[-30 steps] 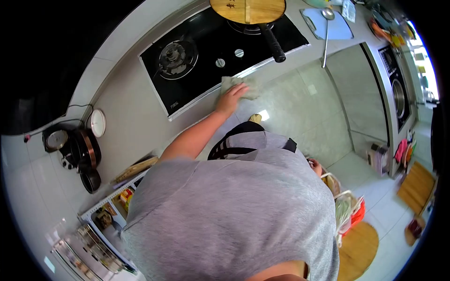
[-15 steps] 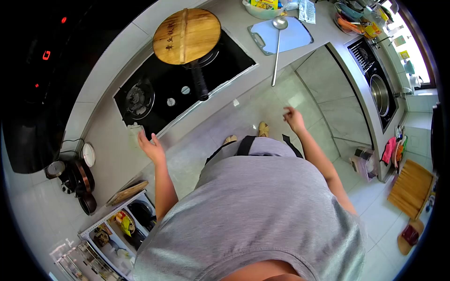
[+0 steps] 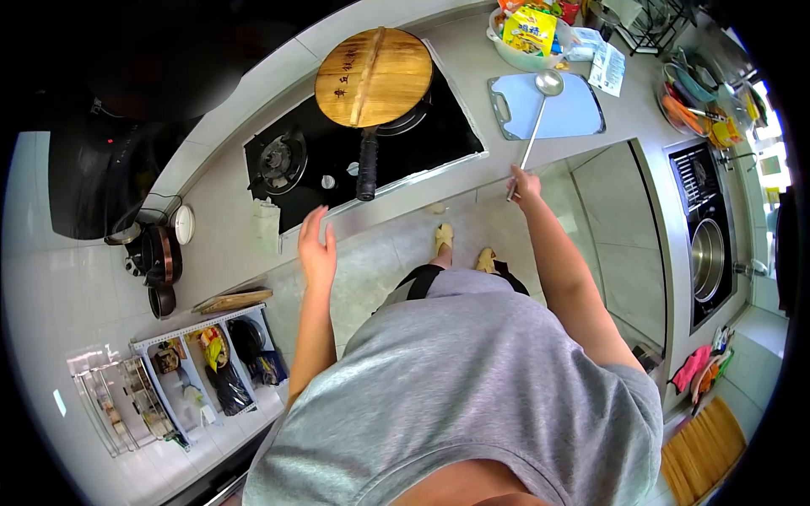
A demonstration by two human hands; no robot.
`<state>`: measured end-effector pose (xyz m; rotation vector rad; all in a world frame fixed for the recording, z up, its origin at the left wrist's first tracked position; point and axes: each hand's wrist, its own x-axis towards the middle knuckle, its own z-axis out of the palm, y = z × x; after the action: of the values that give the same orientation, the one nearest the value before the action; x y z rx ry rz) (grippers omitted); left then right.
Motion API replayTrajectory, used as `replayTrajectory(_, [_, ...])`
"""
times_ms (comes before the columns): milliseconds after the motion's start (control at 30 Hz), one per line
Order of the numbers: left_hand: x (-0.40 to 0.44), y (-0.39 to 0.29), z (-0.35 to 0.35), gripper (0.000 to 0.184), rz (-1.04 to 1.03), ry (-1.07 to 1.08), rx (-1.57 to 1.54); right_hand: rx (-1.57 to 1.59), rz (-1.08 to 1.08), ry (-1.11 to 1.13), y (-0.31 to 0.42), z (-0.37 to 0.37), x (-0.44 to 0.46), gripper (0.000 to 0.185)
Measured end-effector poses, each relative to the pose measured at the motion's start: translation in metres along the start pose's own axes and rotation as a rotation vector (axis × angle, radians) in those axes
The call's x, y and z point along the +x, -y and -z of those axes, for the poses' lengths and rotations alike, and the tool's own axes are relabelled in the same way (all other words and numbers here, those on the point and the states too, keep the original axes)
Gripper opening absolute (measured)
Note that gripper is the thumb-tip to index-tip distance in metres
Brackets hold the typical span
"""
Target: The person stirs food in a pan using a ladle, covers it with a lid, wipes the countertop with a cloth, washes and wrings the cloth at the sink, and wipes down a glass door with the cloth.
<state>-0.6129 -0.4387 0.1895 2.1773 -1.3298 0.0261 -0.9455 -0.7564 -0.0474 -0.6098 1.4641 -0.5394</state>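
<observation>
My right hand (image 3: 525,187) is closed round the handle end of a long metal ladle (image 3: 537,126), whose bowl rests on a blue cutting board (image 3: 508,97). Near the stove's front edge, my left hand (image 3: 316,244) is raised with its fingers apart, holding nothing. A pale cloth (image 3: 266,226) lies just left of it, over the stove's front left corner. On the right burner of the black stove (image 3: 456,126) sits a pan covered by a round wooden lid (image 3: 371,76). The pan's black handle (image 3: 367,167) points toward me.
At the back, a white bowl (image 3: 530,59) holds seasoning packets. Bowls of vegetables (image 3: 683,110) stand near the sink, which holds a steel pot (image 3: 707,260). Black pots (image 3: 156,257) are on the far left, above a white storage cart (image 3: 202,371). A range hood hangs upper left.
The cloth was first under my left hand at the stove's edge, then left at the front left corner. My left hand has come away from it. My right hand has reached forward and taken the ladle's handle.
</observation>
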Motion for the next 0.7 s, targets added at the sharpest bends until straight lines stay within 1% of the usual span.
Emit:
replayTrajectory(33, [0.018, -0.002, -0.008, 0.031, -0.063, -0.032, -0.056, 0.028, 0.035, -0.09, 0.004, 0.002, -0.004, 0.036])
replayTrajectory(67, [0.037, -0.006, -0.018, 0.03, -0.011, -0.031, -0.15, 0.056, 0.071, -0.183, 0.008, 0.004, -0.009, 0.038])
replayTrajectory(100, [0.058, -0.008, -0.03, 0.03, 0.04, -0.029, -0.246, 0.053, 0.071, -0.18, 0.007, 0.012, -0.01, 0.038])
replayTrajectory(133, [0.082, -0.007, -0.044, 0.031, -0.03, -0.065, -0.232, 0.123, 0.14, -0.079, 0.009, 0.025, -0.01, 0.037])
replayTrajectory(167, [0.108, -0.015, -0.053, 0.031, -0.029, -0.063, -0.247, 0.192, 0.209, 0.023, 0.01, 0.033, -0.013, 0.035])
replayTrajectory(200, [0.136, -0.011, -0.066, 0.031, -0.093, -0.069, -0.18, 0.186, 0.216, 0.023, 0.011, 0.037, -0.02, 0.035])
replayTrajectory(267, [0.193, -0.013, -0.089, 0.033, -0.099, 0.006, -0.003, 0.161, 0.303, 0.024, 0.015, 0.046, -0.035, 0.035])
replayTrajectory(300, [0.221, 0.001, -0.117, 0.036, -0.183, -0.116, 0.043, 0.15, 0.309, 0.02, 0.017, 0.051, -0.044, 0.035])
replayTrajectory(367, [0.268, -0.004, -0.144, 0.036, -0.076, -0.018, 0.153, 0.078, 0.344, -0.044, 0.015, 0.059, -0.066, 0.032])
replayTrajectory(400, [0.287, -0.007, -0.153, 0.036, -0.074, -0.019, 0.145, 0.053, 0.357, -0.049, 0.016, 0.066, -0.081, 0.032])
replayTrajectory(467, [0.315, -0.009, -0.169, 0.037, 0.025, 0.169, 0.244, 0.014, 0.398, -0.055, 0.007, 0.08, -0.11, 0.034])
replayTrajectory(500, [0.327, -0.008, -0.177, 0.037, 0.025, 0.173, 0.235, -0.004, 0.428, -0.058, 0.0, 0.091, -0.121, 0.036])
replayTrajectory(567, [0.342, -0.002, -0.193, 0.038, 0.068, 0.312, 0.286, -0.03, 0.433, -0.088, -0.012, 0.106, -0.152, 0.036])
replayTrajectory(600, [0.345, -0.004, -0.194, 0.038, 0.066, 0.318, 0.28, -0.033, 0.431, -0.096, -0.02, 0.114, -0.165, 0.036])
replayTrajectory(667, [0.352, -0.013, -0.189, 0.037, 0.093, 0.397, 0.312, -0.143, 0.422, -0.189, -0.035, 0.127, -0.188, 0.035])
replayTrajectory(700, [0.354, -0.012, -0.191, 0.037, 0.093, 0.397, 0.306, -0.146, 0.424, -0.193, -0.041, 0.132, -0.198, 0.035])
